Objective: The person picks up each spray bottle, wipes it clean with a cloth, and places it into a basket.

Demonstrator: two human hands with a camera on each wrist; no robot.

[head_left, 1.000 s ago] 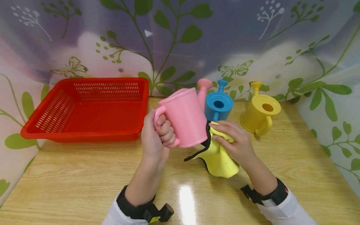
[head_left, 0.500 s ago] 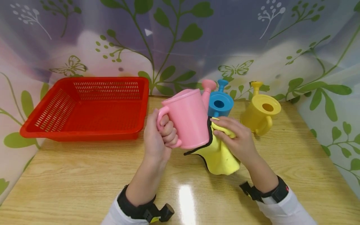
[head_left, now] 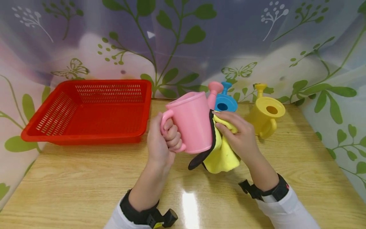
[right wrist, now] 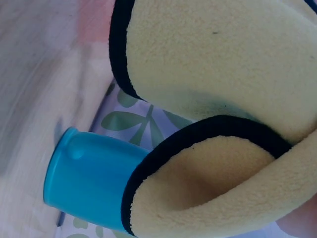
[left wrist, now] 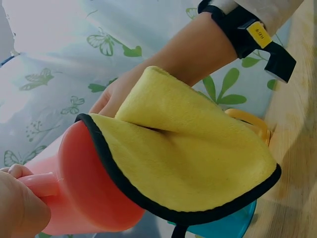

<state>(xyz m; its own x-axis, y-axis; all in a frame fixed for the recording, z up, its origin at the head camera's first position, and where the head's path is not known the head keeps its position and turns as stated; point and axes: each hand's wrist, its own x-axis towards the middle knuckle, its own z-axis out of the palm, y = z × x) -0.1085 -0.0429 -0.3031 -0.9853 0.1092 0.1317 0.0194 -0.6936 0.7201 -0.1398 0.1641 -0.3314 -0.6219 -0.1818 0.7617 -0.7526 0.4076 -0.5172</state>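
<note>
My left hand [head_left: 163, 140] grips the handle of a pink watering can [head_left: 191, 124], which is raised over the table and leans slightly, its spout pointing back and right. A yellow cloth [head_left: 221, 156] with a black border is pinched in my right hand [head_left: 241, 133] against the can's right side. In the left wrist view the cloth [left wrist: 198, 153] hangs in a wide fold beside the can's base [left wrist: 99, 183]. The cloth [right wrist: 223, 54] fills much of the right wrist view and hides most of the right hand there.
A blue watering can [head_left: 227, 103] stands behind the cloth, partly hidden by it and by the pink spout. To its right is a yellow watering can [head_left: 264, 116]. A red plastic basket [head_left: 94, 138] sits at the back left of the wooden table [head_left: 85, 181], before a leaf-patterned curtain.
The pink watering can has shifted a little to the right, covering more of the blue one. My right hand has moved the cloth slightly up along the can's side.
</note>
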